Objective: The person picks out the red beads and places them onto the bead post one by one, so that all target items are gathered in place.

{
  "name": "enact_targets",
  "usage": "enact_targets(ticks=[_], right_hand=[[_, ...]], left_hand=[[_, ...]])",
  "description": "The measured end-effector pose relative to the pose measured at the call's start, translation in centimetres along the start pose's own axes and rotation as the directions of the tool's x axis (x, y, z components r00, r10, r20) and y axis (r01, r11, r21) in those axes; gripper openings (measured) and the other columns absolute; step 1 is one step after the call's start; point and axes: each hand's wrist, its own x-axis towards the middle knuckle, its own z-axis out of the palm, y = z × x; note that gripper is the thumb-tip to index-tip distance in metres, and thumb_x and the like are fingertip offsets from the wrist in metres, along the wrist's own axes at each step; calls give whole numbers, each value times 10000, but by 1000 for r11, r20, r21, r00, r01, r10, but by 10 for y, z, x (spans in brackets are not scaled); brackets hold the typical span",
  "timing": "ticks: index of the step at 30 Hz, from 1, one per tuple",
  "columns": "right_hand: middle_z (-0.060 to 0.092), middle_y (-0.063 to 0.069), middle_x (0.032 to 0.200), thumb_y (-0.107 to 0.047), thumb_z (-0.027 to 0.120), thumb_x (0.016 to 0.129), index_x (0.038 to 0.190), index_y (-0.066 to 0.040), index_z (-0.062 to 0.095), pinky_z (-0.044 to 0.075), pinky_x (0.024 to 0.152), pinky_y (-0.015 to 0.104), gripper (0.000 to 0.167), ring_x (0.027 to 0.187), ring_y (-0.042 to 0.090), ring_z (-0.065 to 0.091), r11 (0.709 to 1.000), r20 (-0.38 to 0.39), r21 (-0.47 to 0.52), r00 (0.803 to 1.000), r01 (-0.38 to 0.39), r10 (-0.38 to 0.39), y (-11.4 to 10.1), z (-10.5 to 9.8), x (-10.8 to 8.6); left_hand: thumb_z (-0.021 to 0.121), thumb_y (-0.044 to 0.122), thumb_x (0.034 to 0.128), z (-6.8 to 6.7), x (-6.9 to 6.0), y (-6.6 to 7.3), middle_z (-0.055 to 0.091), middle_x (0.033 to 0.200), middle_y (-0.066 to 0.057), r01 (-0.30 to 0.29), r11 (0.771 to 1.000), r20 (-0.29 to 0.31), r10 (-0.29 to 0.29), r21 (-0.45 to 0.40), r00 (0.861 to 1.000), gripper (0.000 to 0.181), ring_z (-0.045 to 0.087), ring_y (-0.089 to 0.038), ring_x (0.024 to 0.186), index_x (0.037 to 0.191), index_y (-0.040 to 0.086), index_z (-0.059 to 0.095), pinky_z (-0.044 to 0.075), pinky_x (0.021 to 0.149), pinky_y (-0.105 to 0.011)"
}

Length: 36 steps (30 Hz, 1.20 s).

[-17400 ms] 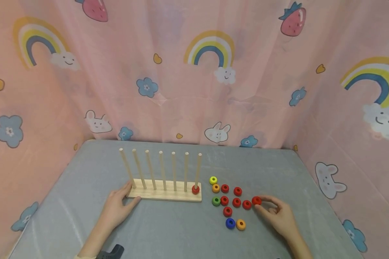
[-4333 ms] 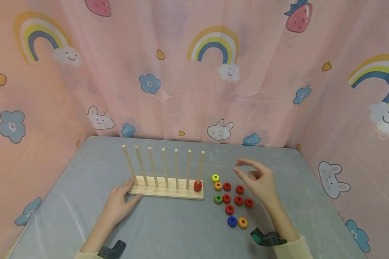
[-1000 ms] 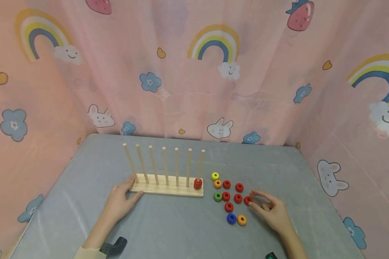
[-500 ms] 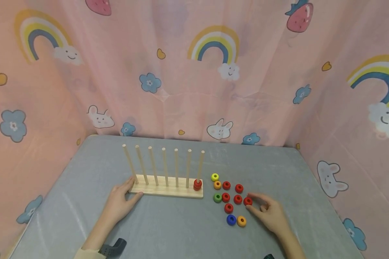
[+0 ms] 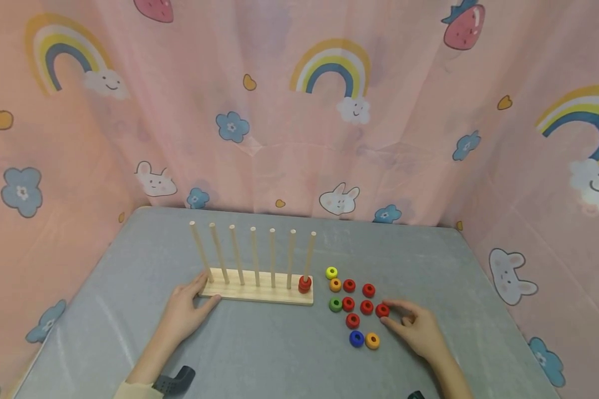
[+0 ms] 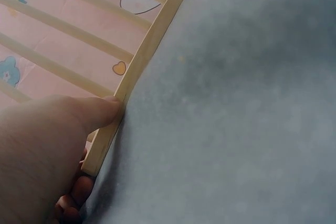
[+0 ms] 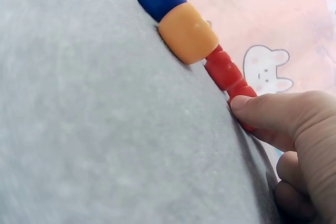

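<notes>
Our right fingers [image 5: 399,304] pinch a red bead [image 5: 381,311]; let's squeeze softly while our left fingers [image 5: 197,283] grip the peg board [image 5: 257,294].

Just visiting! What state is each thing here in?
Wooden peg stand: upright, left end gripped.
Rightmost peg: threaded with two red beads.
Other six pegs: bare.
Rightmost red bead: pinched.
Five nearby red beads: loose, holes up.
Yellow bead: loose, hole up.
Green bead: loose, hole up.
Blue bead: loose, hole up.
Two orange beads: loose, holes up.
Left hand: gripping the stand's end.
Right hand: pinching the rightmost red bead.
</notes>
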Motion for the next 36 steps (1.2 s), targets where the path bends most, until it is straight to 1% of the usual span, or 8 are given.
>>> enact_targets(ticks=[6,11,22,25,28,30,32,36], right_hand=[[763,132,1090,-96,891,862,1211,-63,787,292,399,216,366,437,-16,218,1000,8,8,1000,-23,23,0,0,1],[756,97,1026,-116,895,863,1208,-71,791,283,403,214,363,432,-13,211,999,13,6,999,-35,35,0,-1,1],[765,112,1063,-124,897,861,1191,-76,799,285,387,220,347,421,-29,204,1000,-6,7,1000,-5,5,-1,0,0],[739,46,874,-118,891,867,1197,-69,794,285,381,218,347,422,-31,203,1000,-8,16,1000,-11,11,0,-1,0],[530,-71,613,-122,883,876,1211,-67,784,280,383,205,354,434,-28,206,999,-9,29,999,-40,41,1,-1,-1],[465,-106,587,-126,881,879,1217,-63,778,283,385,204,359,436,-24,213,998,-18,38,998,-58,58,1,-1,-1],[544,-92,653,-130,883,879,1217,-59,775,294,385,210,361,436,-23,225,997,-37,48,997,-65,67,0,-1,-1],[709,50,877,-121,876,886,1223,-38,768,312,379,226,364,421,-22,250,994,-68,90,995,-66,72,-2,-1,-2]], left_hand=[[789,282,973,1,0,-2,507,1561,-262,-1,1000,0,1,-5,1000,707,535,-536,1301,1510,-86,514,473,1031,-680],[782,296,981,1,1,-2,503,1569,-251,5,1000,7,-5,2,1000,711,542,-523,1295,1520,-77,506,478,1026,-672],[784,310,979,1,1,-1,507,1567,-249,14,1000,9,-14,8,1000,716,558,-496,1265,1519,-72,511,491,1007,-657],[785,301,976,1,1,-2,506,1568,-249,14,1000,6,-14,6,1000,715,563,-488,1247,1521,-70,509,495,998,-652],[791,295,972,1,0,-2,510,1563,-251,7,1000,0,-7,5,1000,717,567,-491,1242,1518,-75,511,497,993,-655],[793,298,971,1,0,-1,513,1560,-252,3,1000,-5,-3,2,1000,717,566,-496,1246,1514,-78,515,495,994,-659],[791,297,972,1,0,-1,513,1561,-249,0,1000,-5,0,3,1000,714,564,-502,1254,1514,-77,515,493,1000,-660],[782,311,980,0,0,0,508,1569,-240,-2,1000,4,2,7,1000,714,557,-506,1275,1520,-71,512,487,1014,-660]])
